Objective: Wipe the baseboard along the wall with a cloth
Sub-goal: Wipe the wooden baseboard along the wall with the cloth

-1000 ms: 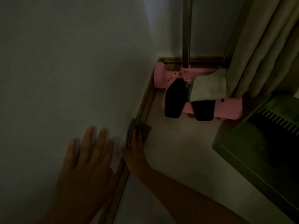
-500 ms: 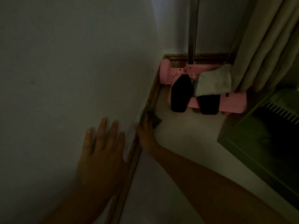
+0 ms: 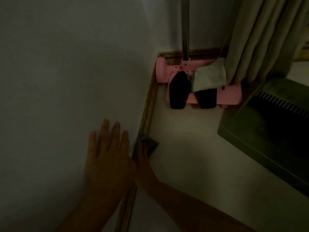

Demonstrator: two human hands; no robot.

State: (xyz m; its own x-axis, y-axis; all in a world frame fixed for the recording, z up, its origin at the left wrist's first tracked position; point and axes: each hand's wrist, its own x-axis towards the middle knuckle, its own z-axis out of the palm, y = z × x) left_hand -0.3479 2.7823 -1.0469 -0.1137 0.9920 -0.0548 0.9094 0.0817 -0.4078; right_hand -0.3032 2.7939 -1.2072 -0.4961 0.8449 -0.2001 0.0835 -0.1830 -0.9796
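Observation:
The room is dim. A wooden baseboard [image 3: 150, 104] runs along the foot of the white wall [image 3: 66, 72] toward the corner. My right hand [image 3: 143, 164] presses a small grey-green cloth [image 3: 153, 144] against the baseboard, fingers stretched out over it. My left hand [image 3: 108, 158] lies flat on the wall just left of the cloth, fingers spread and holding nothing. The baseboard beneath both hands is hidden.
In the corner stands a pink mop base [image 3: 161, 71] with a grey pole [image 3: 185, 30], two black pads and a white rag [image 3: 209, 76] draped on it. A curtain [image 3: 259, 39] hangs at the right. A green slatted crate [image 3: 234, 131] sits on the pale floor [image 3: 184, 156].
My right hand slid the cloth along the baseboard toward the corner, then drew it back toward me. My left hand stayed flat on the wall.

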